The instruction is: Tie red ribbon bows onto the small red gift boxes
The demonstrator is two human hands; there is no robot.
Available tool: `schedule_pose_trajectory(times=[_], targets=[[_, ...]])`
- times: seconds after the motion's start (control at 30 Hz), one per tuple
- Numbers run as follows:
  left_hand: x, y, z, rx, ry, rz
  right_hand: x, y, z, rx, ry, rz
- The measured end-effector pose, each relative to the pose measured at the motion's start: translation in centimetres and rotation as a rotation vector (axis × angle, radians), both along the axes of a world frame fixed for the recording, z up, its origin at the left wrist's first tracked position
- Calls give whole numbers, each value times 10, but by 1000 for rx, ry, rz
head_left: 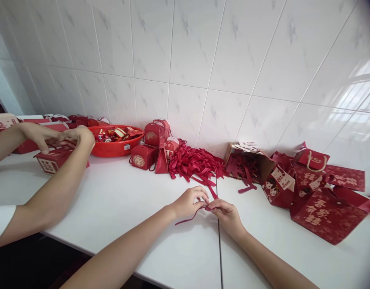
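Note:
Both my hands meet over the white tabletop, pinching one dark red ribbon (186, 220) between them. My left hand (192, 202) is closed on it, with a loose end hanging down to the left. Thumb and fingers of my right hand (228, 214) grip the ribbon close beside the left fingertips. Another stretch of red ribbon rises behind the hands toward a heap of red ribbons (197, 162); whether it is the same piece I cannot tell. An open cardboard box (267, 170) with more ribbons and some white cards lies right of the heap.
A co-worker's hands (68, 138) handle a red gift box (55, 159) at left. Behind stands a red basin (115, 148) of wrapped sweets. Small red boxes (144, 156) sit beside the heap, and several red gift bags (328, 216) lie at right. A seam (220, 249) crosses the white table (181, 257).

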State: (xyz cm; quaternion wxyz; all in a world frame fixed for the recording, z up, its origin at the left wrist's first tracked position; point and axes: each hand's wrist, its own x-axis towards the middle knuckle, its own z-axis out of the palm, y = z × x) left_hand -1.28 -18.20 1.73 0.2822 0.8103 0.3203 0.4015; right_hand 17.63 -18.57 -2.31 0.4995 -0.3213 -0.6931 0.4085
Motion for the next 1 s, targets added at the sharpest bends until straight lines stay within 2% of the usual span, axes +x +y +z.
schedule_pose_trajectory(times=[0.13, 0.23, 0.3, 0.37, 0.4, 0.43, 0.47, 0.5, 0.57, 0.63, 0.7, 0.73, 0.8, 0.87, 0.9, 1.0], targets=[[7, -2, -5, 9, -11, 76, -3, 1, 1, -113, 52, -61], [2, 3, 2, 54, -37, 138, -5, 1, 3, -180, 100, -37], [-11, 16, 15, 180, -129, 371, -5, 2, 4, -197, 113, -12], [-31, 35, 33, 325, -273, 786, -6, 4, 3, -199, 102, 0], [-42, 46, 42, 348, -337, 993, -6, 4, 2, -200, 94, 3], [-54, 57, 51, 320, -376, 1152, -6, 5, 1, -199, 88, 6], [-64, 67, 58, 254, -391, 1247, -7, 6, 0, -198, 83, 10], [-74, 76, 65, 178, -385, 1279, -7, 6, -2, -196, 77, 15], [-88, 88, 74, 68, -366, 1259, -8, 6, -6, -190, 68, 23], [-95, 94, 81, 35, -363, 1217, -8, 7, -6, -183, 72, 30], [-95, 92, 92, 58, -371, 1182, -6, 7, 3, -154, 83, 29], [-92, 88, 100, 89, -382, 1143, -5, 8, 12, -124, 94, 19], [-80, 73, 122, 167, -426, 990, -2, 7, 43, -34, 130, -20], [-61, 50, 147, 253, -527, 717, 0, 2, 86, 81, 228, -47], [-50, 35, 159, 292, -558, 630, 2, -2, 109, 126, 269, -44], [-18, -10, 186, 343, -595, 525, 3, -21, 171, 262, 380, -59]])
